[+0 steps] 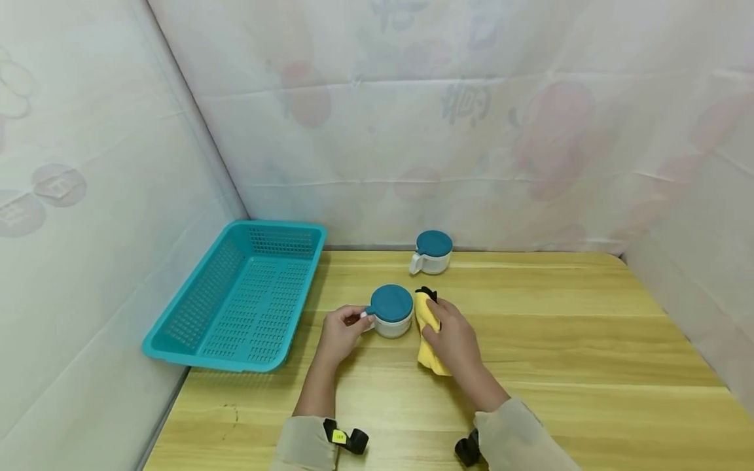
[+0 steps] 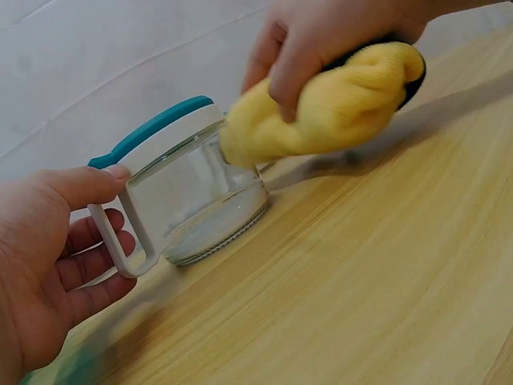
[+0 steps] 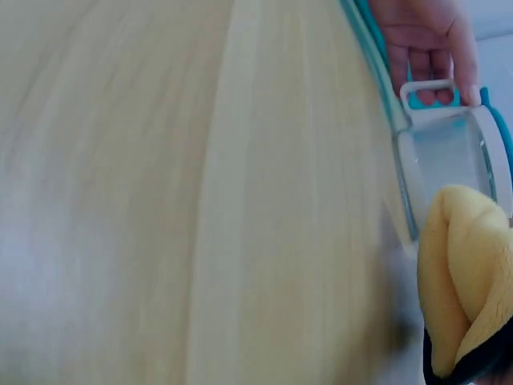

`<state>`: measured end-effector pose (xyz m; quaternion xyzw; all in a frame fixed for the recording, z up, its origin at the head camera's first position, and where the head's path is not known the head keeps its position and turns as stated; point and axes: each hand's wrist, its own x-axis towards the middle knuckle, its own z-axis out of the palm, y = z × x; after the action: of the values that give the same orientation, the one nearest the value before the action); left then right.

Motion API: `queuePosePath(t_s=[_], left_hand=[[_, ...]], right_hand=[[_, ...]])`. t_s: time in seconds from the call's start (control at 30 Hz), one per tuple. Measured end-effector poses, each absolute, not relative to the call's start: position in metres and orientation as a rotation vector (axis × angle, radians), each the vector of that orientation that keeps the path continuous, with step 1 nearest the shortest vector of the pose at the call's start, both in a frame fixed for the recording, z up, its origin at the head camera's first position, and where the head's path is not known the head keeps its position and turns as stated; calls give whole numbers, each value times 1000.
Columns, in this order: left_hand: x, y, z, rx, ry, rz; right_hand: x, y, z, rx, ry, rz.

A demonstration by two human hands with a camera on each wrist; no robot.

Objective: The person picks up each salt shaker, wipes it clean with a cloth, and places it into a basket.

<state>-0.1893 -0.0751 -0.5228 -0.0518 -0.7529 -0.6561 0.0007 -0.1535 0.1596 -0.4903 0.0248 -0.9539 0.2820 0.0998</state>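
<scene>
The jar (image 1: 391, 313) stands upright on the table (image 1: 530, 353), a little left of its middle, between the two hands. It is squat and clear, with a white collar and a blue lid (image 1: 392, 302); its upright axis runs from base to lid, and its handle (image 2: 111, 243) points left and slightly toward the person. The lid's tab (image 1: 370, 310) points the same way, lying above the handle.

At far left, the curtain (image 1: 106, 275) bears pale round prints like coins, with marks too faint to read. Beside it, at the table's left end, sits the basket (image 1: 253, 307), turquoise and slatted, its long axis running from far right to near left.

Next comes the left hand (image 1: 341, 335), which grips the jar by its handle, thumb on top and fingers curled behind. On that sleeve (image 1: 306, 439), a black strap (image 1: 349, 441) carries a small yellow label (image 1: 339, 436) whose dark print is too small to make out.

Right of the jar is the cloth (image 1: 429, 350), yellow with a black edge, its long axis running away from the person. It is close against the jar's right wall; I cannot tell if they touch. Behind, near the curtain, stands the second jar (image 1: 436, 251), its handle also pointing left and toward the person.

The right hand (image 1: 455, 337) holds the cloth bunched between thumb and fingers. Characters (image 1: 465, 101) on the back curtain show faintly, and I cannot read them.
</scene>
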Motion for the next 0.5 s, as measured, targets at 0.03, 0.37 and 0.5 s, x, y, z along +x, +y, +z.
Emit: queuePosePath(t_s=[0.03,0.37,0.5], left_hand=[[-189,-75,-521,-157,-2368,-2057],[-170,-73,-486,-209,-2433,-1939],[-175,-74,-500,-179,-2421,-1928]], right_hand=[[-154,158,-490,66,-2812,874],[-141,146,-482,49,-2860,920],[-132,144,-480,63,-2853,909]])
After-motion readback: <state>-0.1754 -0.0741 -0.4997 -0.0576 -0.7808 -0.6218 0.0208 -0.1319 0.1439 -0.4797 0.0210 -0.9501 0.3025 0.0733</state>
